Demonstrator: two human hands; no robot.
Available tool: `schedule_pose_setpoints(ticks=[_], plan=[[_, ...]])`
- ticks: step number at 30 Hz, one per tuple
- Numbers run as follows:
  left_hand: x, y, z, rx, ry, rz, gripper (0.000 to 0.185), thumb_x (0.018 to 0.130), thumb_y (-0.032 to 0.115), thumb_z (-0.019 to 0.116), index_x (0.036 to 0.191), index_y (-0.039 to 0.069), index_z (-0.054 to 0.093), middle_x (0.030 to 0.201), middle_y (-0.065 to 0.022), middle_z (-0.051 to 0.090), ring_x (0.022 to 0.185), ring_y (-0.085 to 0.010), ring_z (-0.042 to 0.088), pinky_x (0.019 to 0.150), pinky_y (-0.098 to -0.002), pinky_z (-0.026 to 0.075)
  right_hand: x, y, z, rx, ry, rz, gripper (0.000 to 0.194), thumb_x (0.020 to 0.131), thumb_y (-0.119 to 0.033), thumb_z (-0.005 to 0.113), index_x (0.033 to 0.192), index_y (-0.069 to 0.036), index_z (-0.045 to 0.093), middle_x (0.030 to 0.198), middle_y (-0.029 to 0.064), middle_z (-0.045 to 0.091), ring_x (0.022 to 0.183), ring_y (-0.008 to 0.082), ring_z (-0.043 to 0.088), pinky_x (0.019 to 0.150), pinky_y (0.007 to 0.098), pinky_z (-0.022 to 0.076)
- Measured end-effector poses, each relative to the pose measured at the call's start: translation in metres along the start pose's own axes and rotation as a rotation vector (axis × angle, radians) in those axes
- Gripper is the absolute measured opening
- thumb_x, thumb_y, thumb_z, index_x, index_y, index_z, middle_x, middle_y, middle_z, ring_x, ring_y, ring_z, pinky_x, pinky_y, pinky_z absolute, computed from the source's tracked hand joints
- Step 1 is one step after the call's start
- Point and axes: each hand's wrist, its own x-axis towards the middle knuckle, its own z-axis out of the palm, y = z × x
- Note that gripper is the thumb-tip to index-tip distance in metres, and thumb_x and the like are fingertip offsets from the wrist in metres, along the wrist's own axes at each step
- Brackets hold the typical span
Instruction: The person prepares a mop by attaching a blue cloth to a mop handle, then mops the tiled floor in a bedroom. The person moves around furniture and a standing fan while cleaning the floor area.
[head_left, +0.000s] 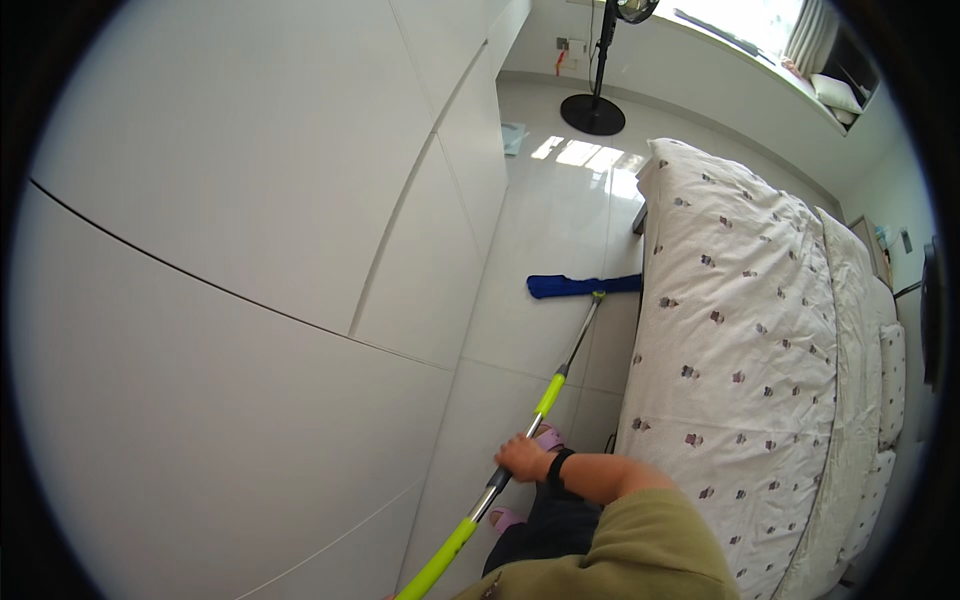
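Observation:
My right hand (523, 458), with a black band at the wrist, is closed around the metal pole of a flat mop, just above a dark grey collar. The pole has lime-green grip sleeves (551, 395) and slants from the bottom edge up to the right. At its far end a blue mop head (566, 286) lies flat on the pale tiled floor (540, 232), its right end at the side of the bed. Only a sliver of skin, seemingly my left hand (388, 598), shows at the bottom edge beside the lower grip; its hold is hidden.
White cabinet panels (247, 187) line the left side. On the right stands a bed with a patterned white cover (735, 337). Beyond are a black fan's round base (592, 114) and a flat pale glass-like item (514, 139) by the cabinet. My feet wear pink sandals (505, 519).

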Motion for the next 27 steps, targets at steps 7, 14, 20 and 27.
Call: schedule_pose_setpoints(ticks=[7, 14, 20, 27], plan=[[0.173, 0.134, 0.073, -0.088, -0.438, 0.001, 0.062, 0.081, 0.029, 0.071, 0.135, 0.012, 0.045, 0.071, -0.0015, 0.055, 0.059, -0.0097, 0.054, 0.046, -0.026, 0.046, -0.041, 0.194, -0.026, -0.113, 0.291, 0.563, 0.011, 0.08, -0.014, 0.056, 0.088, -0.013, 0.065, 0.093, 0.007, 0.062, 0.101, 0.0231, 0.056, 0.093, 0.0403, 0.0398], [0.158, 0.151, 0.043, 0.232, -0.298, 0.026, 0.071, 0.078, 0.035, 0.071, 0.139, 0.014, 0.04, 0.075, -0.0049, 0.059, 0.056, -0.0129, 0.055, 0.051, -0.0278, 0.048, -0.038, 0.176, 0.001, -0.07, 0.535, 0.541, 0.009, 0.078, -0.013, 0.057, 0.084, -0.009, 0.063, 0.09, 0.0112, 0.061, 0.097, 0.0294, 0.056, 0.09, 0.0409, 0.0413], [0.014, 0.087, -0.047, 0.534, 0.135, 0.207, 0.053, 0.07, 0.032, 0.079, 0.118, 0.018, 0.062, 0.085, -0.0052, 0.062, 0.069, -0.0165, 0.057, 0.063, -0.0308, 0.049, -0.039, 0.003, -0.001, 0.131, 0.261, 0.287, 0.011, 0.074, -0.012, 0.059, 0.084, -0.007, 0.06, 0.086, 0.0167, 0.06, 0.08, 0.0335, 0.06, 0.076, 0.0425, 0.0474], [-0.196, 0.074, -0.107, 0.363, 0.902, 0.293, 0.026, 0.085, 0.017, 0.067, 0.104, -0.001, 0.066, 0.086, -0.0088, 0.063, 0.077, -0.0161, 0.054, 0.071, -0.0275, 0.045, -0.041, -0.181, -0.056, 0.549, 0.216, -0.273, 0.02, 0.072, -0.013, 0.061, 0.09, -0.012, 0.055, 0.08, 0.0121, 0.061, 0.079, 0.0347, 0.061, 0.069, 0.0464, 0.0483]])
